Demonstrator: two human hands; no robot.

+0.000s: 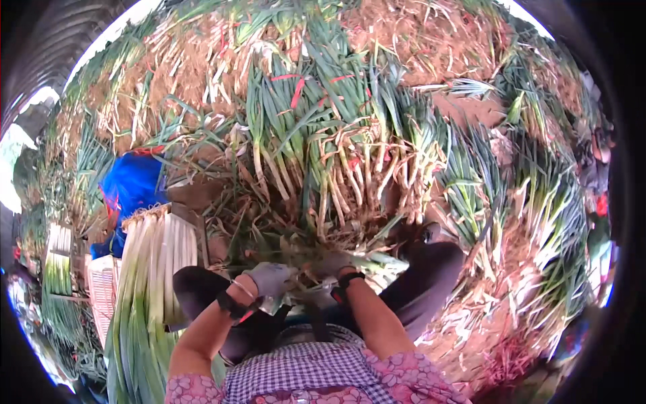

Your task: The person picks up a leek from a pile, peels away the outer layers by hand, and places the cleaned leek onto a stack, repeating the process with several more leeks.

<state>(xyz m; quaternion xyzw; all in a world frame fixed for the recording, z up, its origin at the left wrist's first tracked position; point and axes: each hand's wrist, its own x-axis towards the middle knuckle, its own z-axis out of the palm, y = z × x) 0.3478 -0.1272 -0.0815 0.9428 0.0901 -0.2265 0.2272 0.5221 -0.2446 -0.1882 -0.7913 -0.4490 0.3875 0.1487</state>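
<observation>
Left hand (270,278), right hand (334,264) near each other; grip blurred, cannot tell. Leeks (336,138) just ahead; pale-stemmed bundle (151,269) at left.

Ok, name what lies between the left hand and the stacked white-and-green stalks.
The dark-clad left knee lies between the left hand and the stacked stalks, in the head view.

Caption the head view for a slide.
Two hands near each other before leafy stalks; neat white-stemmed stack at left.

Bright light; glare at left (blown white); fisheye curvature, dark corners.
</observation>
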